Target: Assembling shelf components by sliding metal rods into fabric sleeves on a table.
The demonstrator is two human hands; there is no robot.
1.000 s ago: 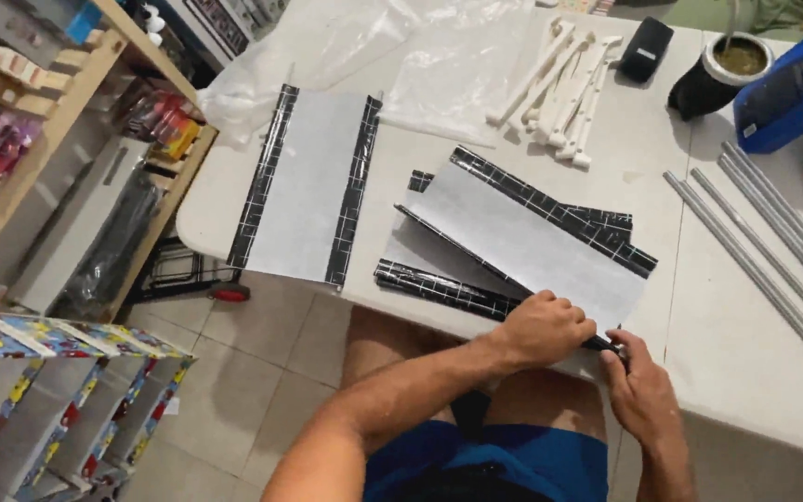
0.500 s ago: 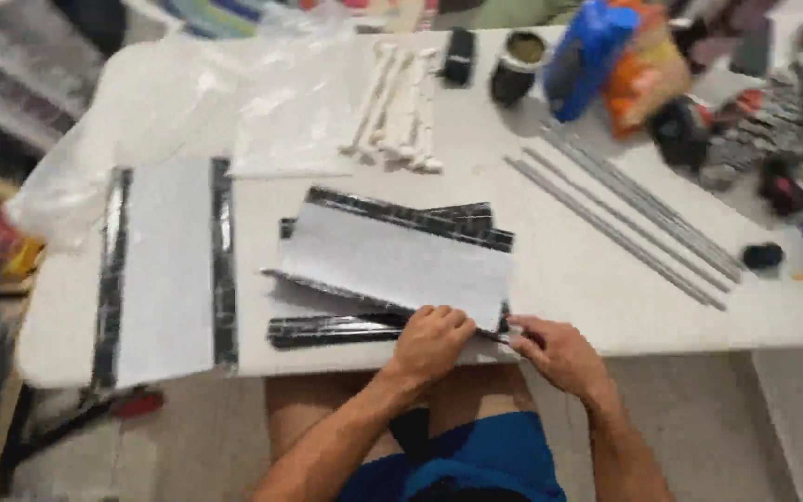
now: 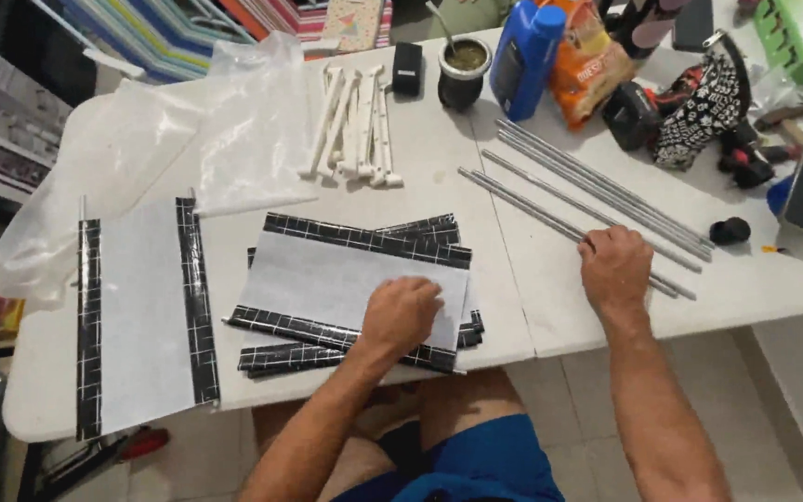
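A person seated at a white table [image 3: 513,307] is seen from above, both bare forearms reaching forward. The left hand [image 3: 401,314] rests knuckles up, fingers curled loosely downward, pressing on the near right part of a stack of fabric panels [image 3: 346,279]. It grips nothing; the palm and fingertips simply lie on the top sheet. The panels are grey in the middle with black, white-gridded bands along their long edges, and they lie a little fanned out, near the table's front edge, directly in front of the person.

The right arm stretches out further to the right. The right hand [image 3: 615,268] lies palm down, fingers together and bent slightly, on the near ends of a bundle of long grey metal rods [image 3: 587,209]. Whether the fingers have closed around a rod cannot be told, since the back of the hand hides them. The rods run diagonally away from the hand toward the far side of the table, well apart from the stack under the other hand.

To the left, a single panel [image 3: 141,316] of the same kind lies flat by itself, partly under a crumpled clear plastic bag [image 3: 188,149]. Beyond the stack sits a cluster of white plastic connectors [image 3: 355,130]. At the far edge stand a dark cup with a metal straw [image 3: 463,70], a blue bottle [image 3: 524,51] and an orange packet [image 3: 585,56].
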